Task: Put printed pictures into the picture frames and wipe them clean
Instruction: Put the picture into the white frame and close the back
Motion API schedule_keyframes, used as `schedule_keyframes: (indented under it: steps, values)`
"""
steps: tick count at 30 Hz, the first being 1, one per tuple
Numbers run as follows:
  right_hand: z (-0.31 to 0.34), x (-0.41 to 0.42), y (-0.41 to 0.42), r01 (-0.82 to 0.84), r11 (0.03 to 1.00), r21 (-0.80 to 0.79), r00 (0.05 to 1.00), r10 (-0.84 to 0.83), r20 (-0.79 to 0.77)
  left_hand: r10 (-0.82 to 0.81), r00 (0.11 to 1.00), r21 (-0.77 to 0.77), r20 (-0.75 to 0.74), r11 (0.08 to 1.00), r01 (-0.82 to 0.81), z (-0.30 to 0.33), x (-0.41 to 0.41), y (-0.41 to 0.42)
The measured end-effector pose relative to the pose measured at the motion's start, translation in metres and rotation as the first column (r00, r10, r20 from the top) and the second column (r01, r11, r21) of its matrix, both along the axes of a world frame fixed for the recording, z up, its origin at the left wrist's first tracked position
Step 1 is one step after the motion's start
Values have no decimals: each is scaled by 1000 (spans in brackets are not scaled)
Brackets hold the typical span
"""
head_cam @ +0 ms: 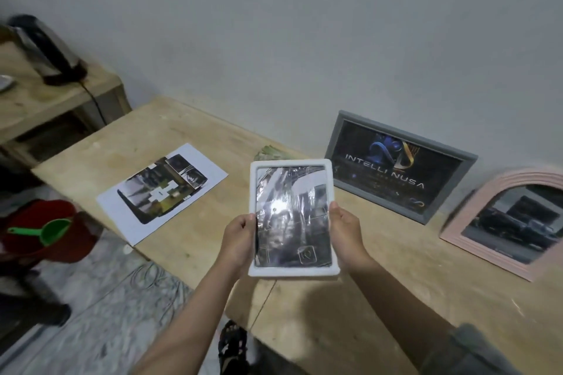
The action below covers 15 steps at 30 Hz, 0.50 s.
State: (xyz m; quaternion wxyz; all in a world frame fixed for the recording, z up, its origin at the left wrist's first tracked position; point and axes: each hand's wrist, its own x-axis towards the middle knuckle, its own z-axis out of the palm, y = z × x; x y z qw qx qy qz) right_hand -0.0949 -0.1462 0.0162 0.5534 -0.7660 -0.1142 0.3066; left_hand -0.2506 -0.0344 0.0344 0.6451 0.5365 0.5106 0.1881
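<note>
A white picture frame (294, 218) is being held up over the wooden table (350, 298), face toward the camera, with a dark printed picture already showing behind its glossy front. It is being gripped at the middle of its two long sides: the left hand (239, 237) is curled round the left edge and the right hand (345, 230) round the right edge, thumbs lying on the front border. The frame is being judged light and stiff, since it is being carried level by edge grip alone. The front pane is reflecting strongly and appears crinkled, possibly covered by a film, though this cannot be settled from the glare. It is being treated as fragile and smooth, so hold is best kept on the thick border rather than on the pane, which would also be smeared by fingers.

Open tabletop is being left directly beneath the frame and toward the near edge, where it could be laid flat for wiping. A loose printed sheet (161, 192) is lying well to the left, overhanging the table edge. A grey frame (399, 166) and a pink arched frame (505, 224) are leaning against the wall to the right, and should be given room. A greenish cloth-like object (269, 153) is partly hidden behind the held frame.
</note>
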Motion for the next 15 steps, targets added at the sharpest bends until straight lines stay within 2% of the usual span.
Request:
schedule_keyframes:
  steps: [3,6,10,15]
  values:
    - [-4,-16,48,-16,1000,1,999,16,-36,70,997,16,-20,997,-69,-2,-14,39]
    - [-3,-29,98,6,999,47,995,-1,-103,37,993,50,-116,998,-31,-6,-28,90]
    - [-3,-39,149,-12,996,94,999,16,-41,-32,955,158,-295,984,82,-10,-38,148]
    - [2,-38,196,0,999,36,999,-1,35,-55,928,242,-370,958,153,-9,-36,198]
